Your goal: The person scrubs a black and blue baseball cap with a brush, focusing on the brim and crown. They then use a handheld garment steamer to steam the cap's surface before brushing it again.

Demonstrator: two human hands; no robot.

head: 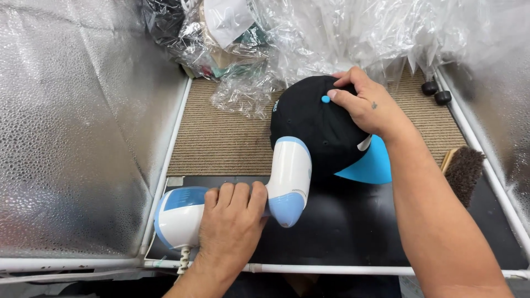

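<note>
While silvery foil panels [72,127] wall in the work spot to the left of the black cap [314,127], with a narrower strip of the same foil to its right, a heap of crumpled clear plastic wrapping [342,33] piles up beyond the cap, its nearest folds touching the crown's far edge. Under the cap lies a ribbed tan mat [221,138], and nearer the person than the cap a black surface [353,221] takes over, edged by white tubing [331,269]. The cap itself sits crown-up across the line where mat meets black surface, its bright blue brim [371,163] pointing toward the person's right forearm and a small blue button [326,99] on top. A white and blue handheld steamer [237,198] lies just in front of the cap, its nozzle head touching the crown's near side. The left hand [232,223] is wrapped tight around the steamer's handle, fingers curled over it. The right hand [364,102] grips the cap's far right side, fingers pressed on the crown beside the button. To the right of the cap, just past the forearm, lies a wooden brush [464,171] with dark bristles, and farther off beyond it, two small black knobs [436,92].
</note>
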